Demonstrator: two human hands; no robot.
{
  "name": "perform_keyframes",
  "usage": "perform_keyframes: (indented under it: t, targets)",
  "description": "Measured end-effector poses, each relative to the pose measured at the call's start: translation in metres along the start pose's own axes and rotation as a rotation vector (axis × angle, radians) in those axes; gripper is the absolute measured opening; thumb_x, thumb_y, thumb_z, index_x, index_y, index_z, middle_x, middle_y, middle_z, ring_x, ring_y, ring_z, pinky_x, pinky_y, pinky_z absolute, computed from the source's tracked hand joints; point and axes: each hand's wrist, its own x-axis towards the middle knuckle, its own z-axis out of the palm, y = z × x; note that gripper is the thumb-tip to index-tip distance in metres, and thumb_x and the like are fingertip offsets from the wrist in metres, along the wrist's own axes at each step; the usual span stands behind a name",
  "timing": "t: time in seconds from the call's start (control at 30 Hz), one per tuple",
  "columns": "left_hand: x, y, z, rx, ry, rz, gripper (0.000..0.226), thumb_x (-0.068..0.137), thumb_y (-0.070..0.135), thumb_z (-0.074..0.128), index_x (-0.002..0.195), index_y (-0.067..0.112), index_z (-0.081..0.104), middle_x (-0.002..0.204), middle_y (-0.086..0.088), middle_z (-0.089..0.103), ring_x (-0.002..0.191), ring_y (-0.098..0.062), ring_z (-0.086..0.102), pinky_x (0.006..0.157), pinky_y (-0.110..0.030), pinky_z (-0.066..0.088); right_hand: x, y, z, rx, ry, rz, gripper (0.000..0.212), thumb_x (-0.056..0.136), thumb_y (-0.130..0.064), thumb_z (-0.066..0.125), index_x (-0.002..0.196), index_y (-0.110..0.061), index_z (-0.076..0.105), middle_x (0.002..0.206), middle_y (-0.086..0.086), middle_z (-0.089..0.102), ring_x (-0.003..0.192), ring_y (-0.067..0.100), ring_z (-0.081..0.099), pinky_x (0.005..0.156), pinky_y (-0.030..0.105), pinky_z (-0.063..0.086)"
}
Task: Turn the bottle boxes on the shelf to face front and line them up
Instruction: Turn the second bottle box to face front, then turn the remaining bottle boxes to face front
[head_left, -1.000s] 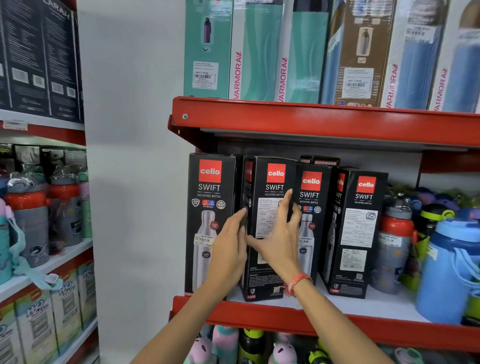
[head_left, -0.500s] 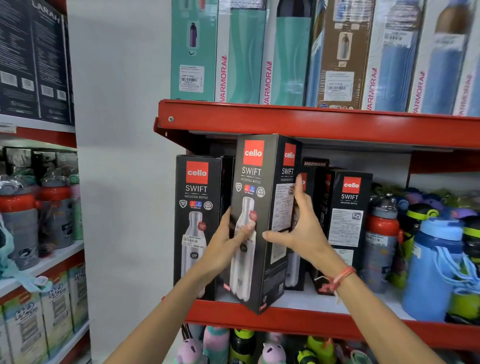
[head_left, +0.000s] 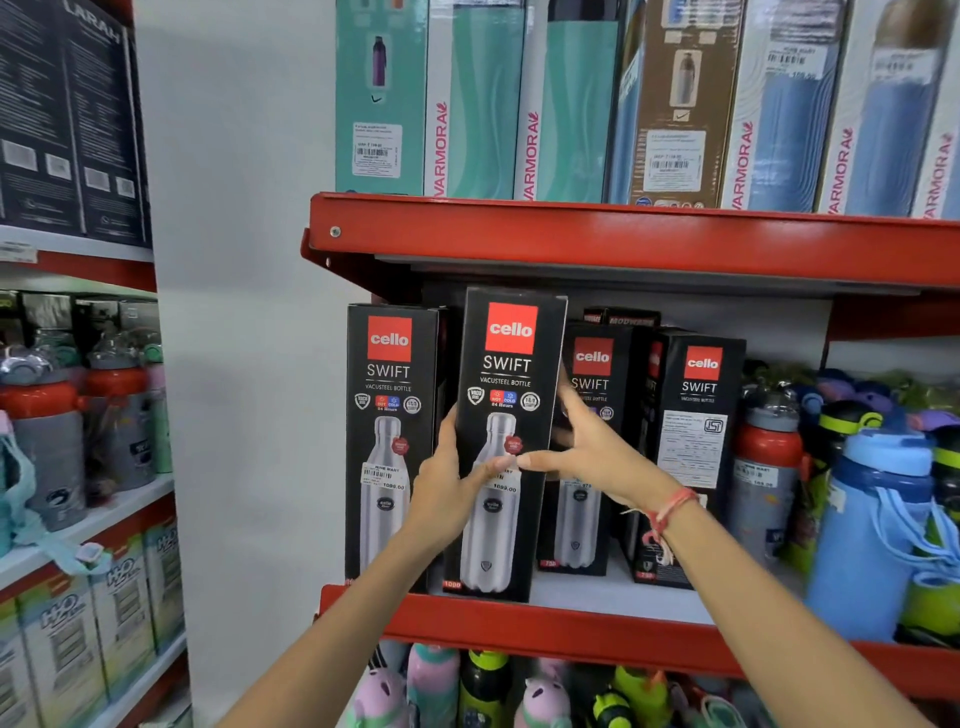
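Observation:
Several black Cello Swift bottle boxes stand on the red shelf (head_left: 597, 631). The second box from the left (head_left: 511, 374) shows its front with the bottle picture and stands near the shelf's front edge. My left hand (head_left: 447, 483) grips its left side, thumb across the front. My right hand (head_left: 587, 447) holds its right side, thumb on the front. The leftmost box (head_left: 389, 415) faces front too. A third box (head_left: 592, 374) stands further back, front showing. The fourth box (head_left: 696, 415) shows a side with a printed white label.
Loose bottles stand right of the boxes, among them a red-capped grey one (head_left: 766, 467) and a large blue one (head_left: 872, 525). The shelf above (head_left: 623, 244) carries teal and blue Varmora boxes. A white wall (head_left: 239, 364) lies left, with more bottles on shelves beyond.
The held box was pulled off the shelf, turned from its side label to its front face, then set back upright beside the leftmost box. Both hands stayed on it.

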Motion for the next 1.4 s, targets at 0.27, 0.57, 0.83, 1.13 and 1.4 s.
perform_keyframes:
  t: [0.27, 0.57, 0.83, 1.13, 1.4]
  targets:
    - [0.012, -0.012, 0.014, 0.056, 0.051, -0.112, 0.067, 0.097, 0.022, 0.053, 0.152, 0.029, 0.015, 0.133, -0.004, 0.058, 0.083, 0.007, 0.049, 0.081, -0.014, 0.04, 0.011, 0.022, 0.011, 0.053, 0.041, -0.01, 0.111, 0.086, 0.001, 0.066, 0.145, -0.055, -0.008, 0.153, -0.028, 0.021, 0.14, 0.011, 0.037, 0.111, 0.045, 0.039]
    - [0.01, -0.018, 0.023, 0.194, 0.157, -0.093, 0.075, 0.097, 0.008, 0.047, 0.151, 0.034, 0.002, 0.128, -0.013, 0.063, 0.078, -0.019, 0.064, 0.072, -0.031, 0.05, 0.008, 0.031, 0.025, -0.01, 0.219, -0.103, 0.1, 0.084, 0.0, 0.069, 0.151, -0.041, 0.007, 0.133, -0.042, 0.024, 0.131, 0.003, 0.04, 0.092, 0.005, 0.04]
    - [-0.005, -0.006, 0.042, 0.359, 0.387, 0.295, 0.055, 0.098, 0.007, 0.043, 0.149, 0.021, 0.029, 0.153, 0.01, 0.026, 0.138, 0.004, 0.021, 0.109, -0.009, 0.021, -0.014, 0.04, 0.013, -0.299, 0.927, -0.175, 0.026, 0.093, -0.013, 0.059, 0.118, -0.019, 0.063, 0.111, 0.0, 0.06, 0.095, 0.014, 0.062, 0.082, 0.035, 0.058]
    - [-0.01, 0.002, 0.123, 0.024, -0.044, 0.2, 0.038, 0.101, 0.021, 0.038, 0.139, 0.016, 0.046, 0.137, 0.001, 0.055, 0.127, -0.005, 0.049, 0.108, -0.026, 0.039, -0.044, 0.073, -0.033, -0.578, 1.179, 0.203, 0.082, 0.074, -0.029, 0.079, 0.143, -0.012, 0.037, 0.136, 0.023, 0.039, 0.118, 0.039, 0.035, 0.092, 0.045, 0.035]
    - [0.005, 0.015, 0.162, -0.063, -0.112, -0.009, 0.041, 0.103, 0.02, 0.033, 0.141, 0.01, 0.041, 0.142, -0.005, 0.051, 0.133, -0.015, 0.045, 0.107, -0.02, 0.03, -0.051, 0.102, -0.048, -0.433, 1.01, 0.247, 0.121, 0.065, -0.03, 0.086, 0.152, -0.029, 0.001, 0.13, 0.026, 0.045, 0.115, 0.047, 0.048, 0.087, 0.053, 0.045]
